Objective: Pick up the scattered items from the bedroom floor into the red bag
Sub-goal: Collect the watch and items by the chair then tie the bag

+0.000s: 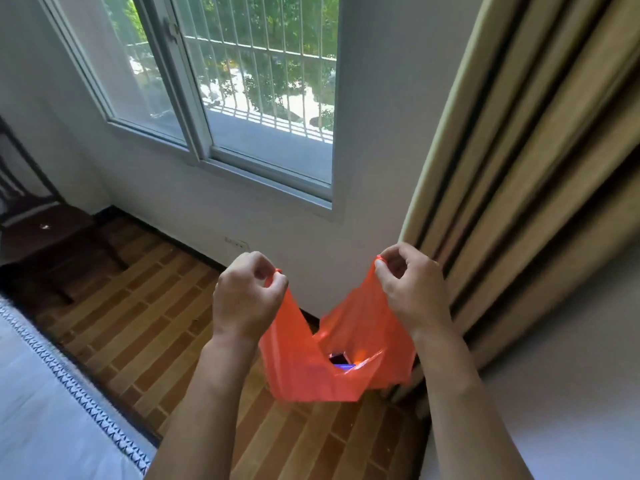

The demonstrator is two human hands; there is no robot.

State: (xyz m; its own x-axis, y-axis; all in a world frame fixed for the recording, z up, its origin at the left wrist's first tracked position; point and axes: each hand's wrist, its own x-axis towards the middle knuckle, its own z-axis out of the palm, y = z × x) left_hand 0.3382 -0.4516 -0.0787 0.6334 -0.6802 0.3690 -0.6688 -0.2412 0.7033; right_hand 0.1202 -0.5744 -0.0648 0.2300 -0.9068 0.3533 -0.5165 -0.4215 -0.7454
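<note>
The red bag (pixel 332 355) hangs in the air in front of the person, above the wooden floor (pixel 138 323) and near the beige curtain (pixel 519 202); the left hand (pixel 247 299) pinches one handle loop between thumb and curled fingers, and the right hand (pixel 408 289) pinches the other in the same way — the two hands held apart so that the mouth is drawn open between them. The bag looks like thin plastic film: soft, limp and very light, with no shape of its own; it sags into a loose pocket and creases wherever it is not pulled taut. Through the opening a small dark and blue item (pixel 341 362) shows at the bottom; what it is cannot be told. Film of this kind is likely slippery and liable to stretch or tear under sharp or heavy contents; the handle loops — where the plastic is bunched — seem the surest places to hold. No scattered items show on the visible floor.
</note>
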